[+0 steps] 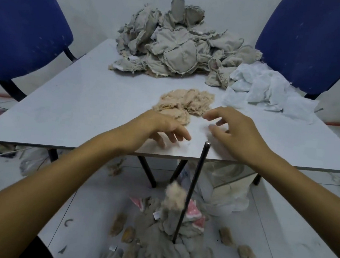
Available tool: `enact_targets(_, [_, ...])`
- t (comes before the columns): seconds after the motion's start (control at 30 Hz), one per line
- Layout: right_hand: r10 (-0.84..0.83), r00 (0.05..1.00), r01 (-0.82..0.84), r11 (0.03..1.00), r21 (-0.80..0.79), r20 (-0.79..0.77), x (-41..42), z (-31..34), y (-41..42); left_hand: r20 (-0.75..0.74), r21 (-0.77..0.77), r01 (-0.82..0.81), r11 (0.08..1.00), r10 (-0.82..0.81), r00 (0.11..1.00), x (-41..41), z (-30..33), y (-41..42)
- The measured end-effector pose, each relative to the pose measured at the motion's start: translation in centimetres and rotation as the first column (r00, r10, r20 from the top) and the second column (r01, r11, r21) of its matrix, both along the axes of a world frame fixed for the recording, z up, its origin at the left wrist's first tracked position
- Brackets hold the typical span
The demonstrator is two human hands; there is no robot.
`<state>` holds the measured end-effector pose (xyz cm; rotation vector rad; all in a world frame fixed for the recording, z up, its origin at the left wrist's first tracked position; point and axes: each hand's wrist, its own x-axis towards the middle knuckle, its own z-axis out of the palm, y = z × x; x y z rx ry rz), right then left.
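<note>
My left hand [165,128] hovers over the near edge of the white table [81,107], fingers loosely curved, holding nothing. My right hand [233,128] is beside it, fingers spread and bent, also holding nothing. Just beyond both hands lies a small heap of beige fabric pieces [186,104]. A blurred beige piece [174,197] is in the air below the table edge, above a pile of grey and pink fabric pieces [163,241] on the floor. A thin dark metal rod [192,191] stands upright from that pile, its tip between my hands.
A big heap of grey fabric shells [175,43] fills the table's far side, with crumpled white cloth [270,91] at its right. Blue chairs [21,24] [317,39] stand at both far corners. A plastic bag [230,190] sits under the table. Cables lie on the floor at left.
</note>
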<state>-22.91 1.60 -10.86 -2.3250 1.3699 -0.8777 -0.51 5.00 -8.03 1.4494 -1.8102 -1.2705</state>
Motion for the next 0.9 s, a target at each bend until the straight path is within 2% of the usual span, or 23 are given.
enact_targets(0.03, [0.009,0.997,-0.010,1.000,-0.014,-0.073,0.2,-0.3,-0.4,0.017,-0.110,-0.083,0.990,0.085,0.996,0.2,-0.4,-0.3])
enact_targets(0.1, [0.064,0.979,-0.075,0.996,-0.052,-0.194,1.0,-0.4,-0.8,0.075,-0.426,-0.085,0.901,0.129,0.989,1.0,-1.3,-0.6])
enact_targets(0.13, [0.112,0.966,-0.126,0.991,-0.048,-0.233,1.5,-0.4,-0.9,0.165,-0.524,-0.049,0.851,0.157,0.974,1.4,-1.5,-0.6])
enact_targets(0.2, [0.175,0.933,-0.184,0.983,0.001,-0.313,2.7,-0.4,-0.8,0.333,-0.601,0.005,0.800,0.244,0.911,1.8,-2.3,-1.1])
enact_targets(0.27, [0.157,0.896,-0.170,0.985,0.005,-0.416,3.5,-0.5,-0.7,0.422,-0.576,0.029,0.817,0.267,0.866,1.5,-2.7,-1.7])
enact_targets(0.3, [0.135,0.900,-0.157,0.987,-0.019,-0.414,3.7,-0.5,-0.7,0.454,-0.552,0.039,0.833,0.261,0.852,1.2,-2.7,-2.1])
enact_targets(0.47, [0.099,0.962,-0.140,0.979,-0.147,-0.255,3.7,-0.4,-0.4,0.544,-0.504,0.104,0.858,0.221,0.810,1.1,-2.8,-2.8])
enact_targets(0.57, [0.158,0.964,-0.192,0.970,-0.149,-0.216,3.1,-0.1,-0.5,0.618,-0.442,0.116,0.889,0.208,0.759,1.3,-2.7,-2.7])
enact_targets(0.63, [0.191,0.968,-0.209,0.972,-0.103,-0.164,2.5,0.1,-0.4,0.569,-0.461,0.081,0.884,0.224,0.791,1.2,-2.6,-2.5])
enact_targets(0.73, [0.123,0.990,-0.128,0.989,-0.080,-0.065,1.5,0.0,-0.6,0.468,-0.593,0.070,0.802,0.273,0.840,0.6,-2.3,-2.0])
enact_targets(0.77, [0.105,0.992,-0.110,0.989,-0.094,-0.064,1.3,-0.1,-0.8,0.435,-0.594,0.062,0.802,0.256,0.863,0.3,-2.2,-1.9])
enact_targets(0.83, [0.096,0.990,-0.102,0.993,-0.063,-0.102,0.9,-0.1,-1.2,0.412,-0.530,0.062,0.846,0.193,0.890,-0.5,-2.2,-1.6])
enact_targets(0.9, [0.088,0.974,-0.094,0.995,-0.017,-0.210,0.8,-0.2,-1.5,0.449,-0.481,0.077,0.873,0.170,0.877,-1.5,-2.6,-1.3])
